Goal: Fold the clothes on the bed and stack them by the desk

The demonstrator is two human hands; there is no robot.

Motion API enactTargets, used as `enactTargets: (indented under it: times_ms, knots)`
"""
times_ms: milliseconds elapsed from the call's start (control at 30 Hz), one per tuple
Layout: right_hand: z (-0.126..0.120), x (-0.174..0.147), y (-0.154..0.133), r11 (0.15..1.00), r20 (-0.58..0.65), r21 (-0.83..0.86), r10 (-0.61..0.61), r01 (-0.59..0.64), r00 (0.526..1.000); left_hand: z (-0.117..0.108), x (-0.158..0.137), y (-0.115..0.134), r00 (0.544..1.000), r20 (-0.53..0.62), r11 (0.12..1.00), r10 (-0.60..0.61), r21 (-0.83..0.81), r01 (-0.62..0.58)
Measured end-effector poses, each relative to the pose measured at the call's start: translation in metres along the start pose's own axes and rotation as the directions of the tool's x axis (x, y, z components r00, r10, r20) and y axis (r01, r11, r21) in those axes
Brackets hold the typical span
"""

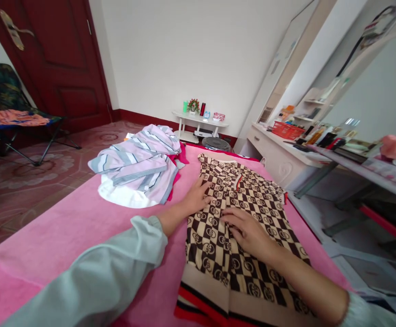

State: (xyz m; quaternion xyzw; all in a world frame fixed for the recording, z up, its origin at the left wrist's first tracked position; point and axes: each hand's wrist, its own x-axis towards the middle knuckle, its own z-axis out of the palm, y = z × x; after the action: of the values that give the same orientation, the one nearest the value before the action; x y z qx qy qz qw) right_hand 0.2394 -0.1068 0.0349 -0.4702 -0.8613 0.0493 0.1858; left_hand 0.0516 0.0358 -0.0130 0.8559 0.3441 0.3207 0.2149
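Head view, only view. Two bare hands, one patterned garment, one heap of clothes. Brown-and-cream checkered fabric garment (264, 200) with red-and-black striped trim lies flat under both hands, collar at 12 o'clock, hem at 6. Left hand (197, 196): on garment's left edge, fingers spread and slightly bent; can't tell if cloth is pinched. Right hand (247, 229): palm down mid-garment, fingers loosely bent, thumb apart, nothing gripped.

Pink cloth-covered surface (57, 240): bare room at 8 o'clock, narrow strip along the garment's right side at 4; far edge just past collar. Pink-grey-white striped clothes heap (146, 159) at 10 o'clock from left hand, apart from garment.

From garment: one low white table (198, 117) at 12 with five small items on it; one red plastic basket (288, 130) at 1, on a white dresser (269, 141). One dark red door (57, 59) at 10.
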Motion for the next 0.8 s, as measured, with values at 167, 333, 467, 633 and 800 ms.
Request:
enactTargets:
  times_ms: [167,333,467,633,800]
  knots:
    - [0.000,-0.029,-0.009,0.991,-0.007,0.132,0.002,-0.001,1.000,-0.034,-0.058,0.013,0.999,0.030,0.987,0.044,-0.155,-0.039]
    - [0.001,-0.044,-0.029,0.985,0.026,0.164,-0.054,0.049,0.998,-0.079,-0.128,0.042,0.983,0.184,0.985,-0.014,-0.164,0.045]
    - [0.005,-0.045,-0.039,0.976,0.032,0.203,-0.084,0.075,0.996,-0.097,-0.153,0.068,0.926,0.360,0.983,0.116,-0.172,-0.057]
    - [0.004,-0.044,-0.037,0.963,-0.042,0.265,-0.040,0.050,0.998,-0.093,-0.151,0.090,0.916,0.380,0.991,0.131,-0.061,-0.117]
    - [-0.013,-0.053,-0.036,0.956,-0.037,0.291,0.037,-0.025,0.999,-0.095,-0.138,0.108,0.862,0.458,0.975,0.218,-0.064,-0.213]
